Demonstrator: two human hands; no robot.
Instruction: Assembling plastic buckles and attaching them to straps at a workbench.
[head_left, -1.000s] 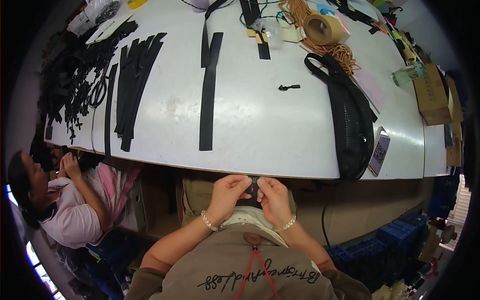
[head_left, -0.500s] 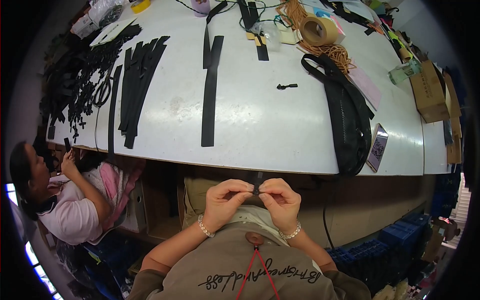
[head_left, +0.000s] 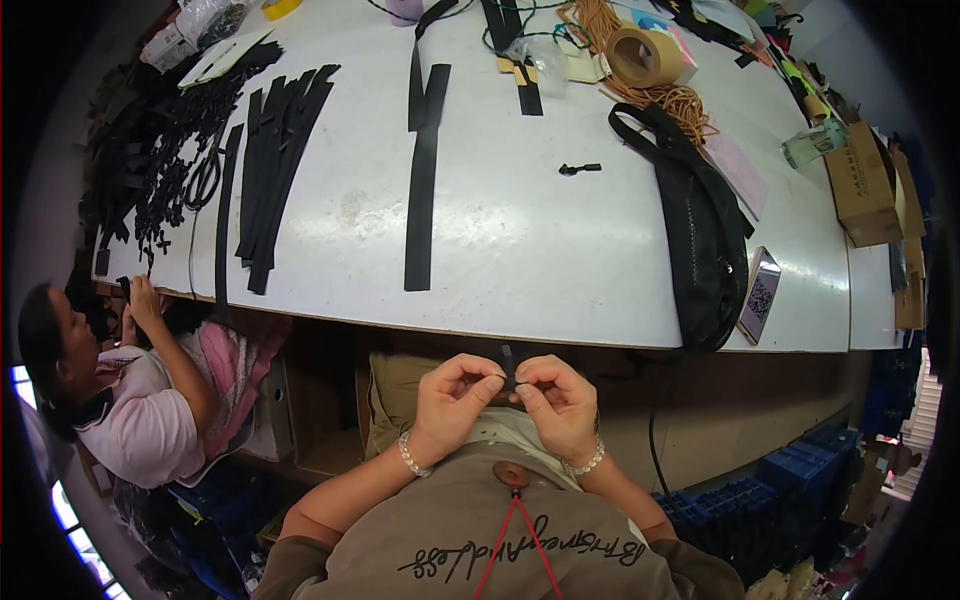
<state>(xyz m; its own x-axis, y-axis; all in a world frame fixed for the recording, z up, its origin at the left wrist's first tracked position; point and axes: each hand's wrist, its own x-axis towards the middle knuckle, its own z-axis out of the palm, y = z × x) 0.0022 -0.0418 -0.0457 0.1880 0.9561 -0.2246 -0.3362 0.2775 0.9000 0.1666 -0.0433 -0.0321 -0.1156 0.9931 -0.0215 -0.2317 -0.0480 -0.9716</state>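
My left hand (head_left: 455, 405) and my right hand (head_left: 557, 408) meet just off the table's front edge, each pinching with thumb and fingertips. Between them is a small black strap piece (head_left: 507, 360), with a short flat tab standing up past the fingertips. The fingers cover its lower part, so its exact kind cannot be made out. A small black fitting with a strap tab (head_left: 580, 169) lies alone on the white table (head_left: 520, 250). Left of it, a long black webbing strap (head_left: 419, 220) lies lengthwise.
Several black straps (head_left: 285, 170), scissors (head_left: 203, 185) and heaped black fittings (head_left: 165, 180) lie at the left, where a seated co-worker (head_left: 150, 420) handles a black piece. A black bag (head_left: 695, 240), phone (head_left: 760, 295), tape roll (head_left: 642, 57) and cardboard box (head_left: 862, 185) are at the right.
The black piece shows more of its tab above my fingertips, and both hands have shifted slightly. The co-worker's hands have come up together on their piece.
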